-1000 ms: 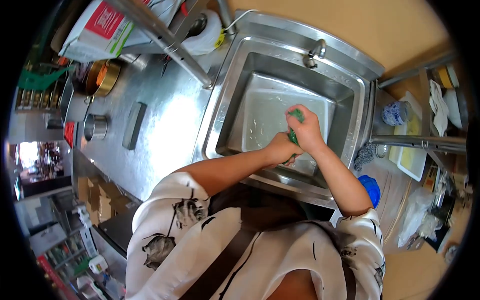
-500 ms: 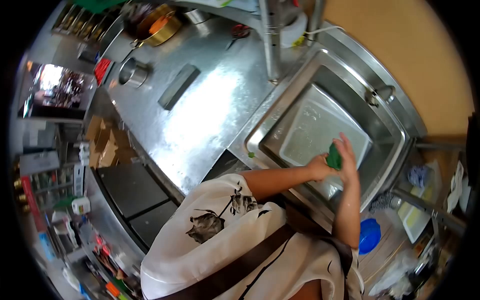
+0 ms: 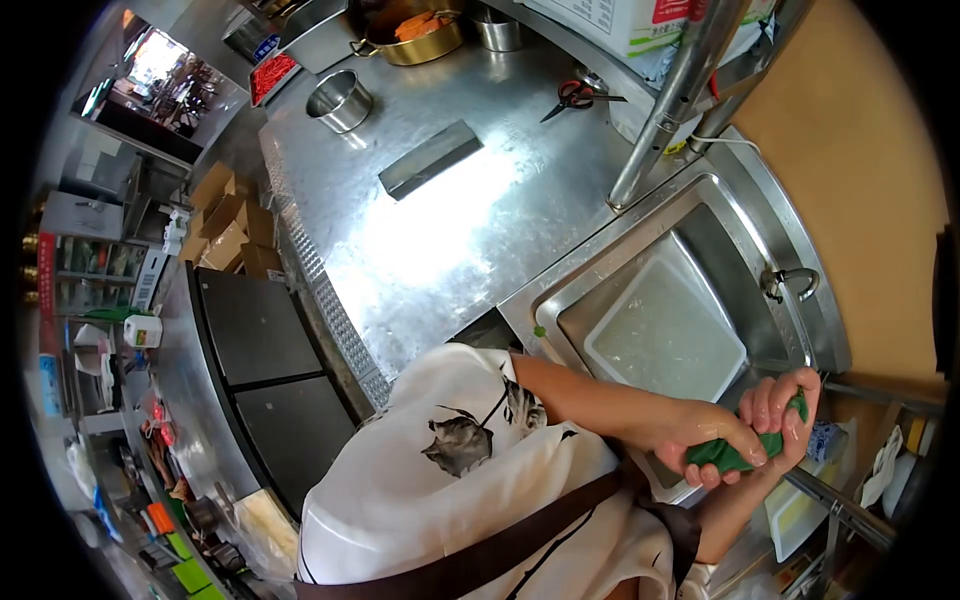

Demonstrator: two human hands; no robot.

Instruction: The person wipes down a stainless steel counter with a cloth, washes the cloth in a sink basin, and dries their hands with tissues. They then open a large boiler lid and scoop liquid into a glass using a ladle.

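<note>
A wet, bunched green cloth (image 3: 718, 456) is squeezed between both hands at the near right corner of the sink (image 3: 560, 308). My left hand (image 3: 702, 428) is closed around its left end. My right hand (image 3: 786, 412) grips the other end, where a bit of green shows between the fingers. Both hands look wet. Behind them, a whitish translucent rectangular tub (image 3: 665, 335) sits in the sink, apparently with water in it. A small green scrap (image 3: 539, 331) lies on the sink's left rim.
On the steel counter (image 3: 370, 265) left of the sink are a grey rectangular block (image 3: 430, 160), red-handled scissors (image 3: 574, 97), a metal pot (image 3: 339, 102) and a brass-coloured pan (image 3: 410, 45). A faucet (image 3: 790, 284) stands at the sink's back, and a shelf post (image 3: 665, 120) rises beside it.
Both hands have moved right and nearer, from above the tub to the sink's near right corner. The right hand, spread before, is now closed on the cloth. The camera view has shifted.
</note>
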